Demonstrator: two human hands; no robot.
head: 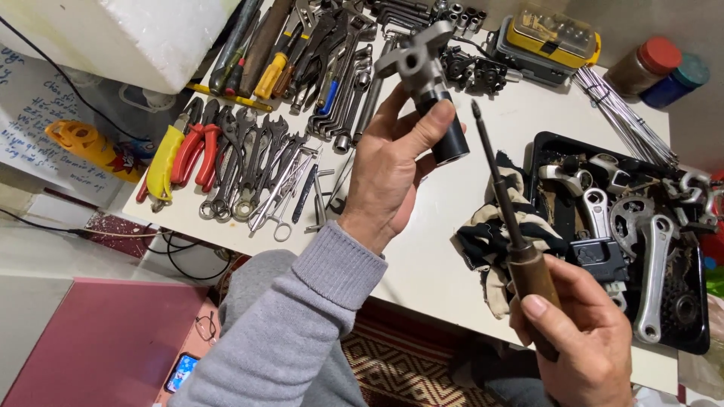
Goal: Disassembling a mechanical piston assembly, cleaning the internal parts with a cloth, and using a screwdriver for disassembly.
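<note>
My left hand [392, 169] is raised over the white table [452, 226] and grips a bicycle part [428, 83]: a grey metal bracket on a black cylindrical sleeve, open end facing down-right. My right hand [584, 339] holds a screwdriver [507, 218] by its brown wooden handle. The dark shaft slants up and left, its tip just right of the black sleeve and apart from it.
Pliers with red and yellow grips [181, 154], wrenches [256, 169] and more tools [302, 53] lie across the table's left and back. A black tray [697, 332] holds crank arms [654, 271] and gears. A patterned rag [490, 241], spokes [626, 117], a yellow bit case [550, 34] and jars [652, 64] are nearby.
</note>
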